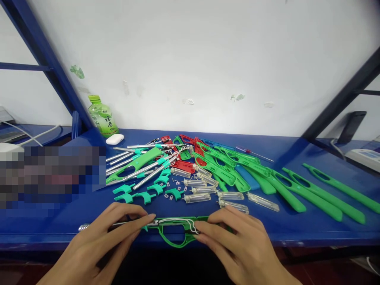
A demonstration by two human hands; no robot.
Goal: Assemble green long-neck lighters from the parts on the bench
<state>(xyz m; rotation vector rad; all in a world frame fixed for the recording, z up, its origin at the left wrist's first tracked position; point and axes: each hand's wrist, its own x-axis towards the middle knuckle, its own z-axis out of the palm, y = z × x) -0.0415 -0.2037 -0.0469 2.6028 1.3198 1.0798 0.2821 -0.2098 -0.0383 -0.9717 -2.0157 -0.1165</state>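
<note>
Above the near desk edge (299, 240), left hand (103, 239) seemingly pinches metal tube (83, 227), right hand (240, 241) green shell (175, 245); a loosened grip could free the white wires (176, 219).

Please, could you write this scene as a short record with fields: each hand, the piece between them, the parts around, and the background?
Left hand: closed around the metal rod; exact grip partly hidden
Right hand: fingertips at the white wires
Piece: green frame with a loop, wires along it
Beyond the hands: teal parts, clear cylinders
Farther left: pile of silver rods
Right side: long green handles
Back left: bottle, white case
Surface: blue table
</note>
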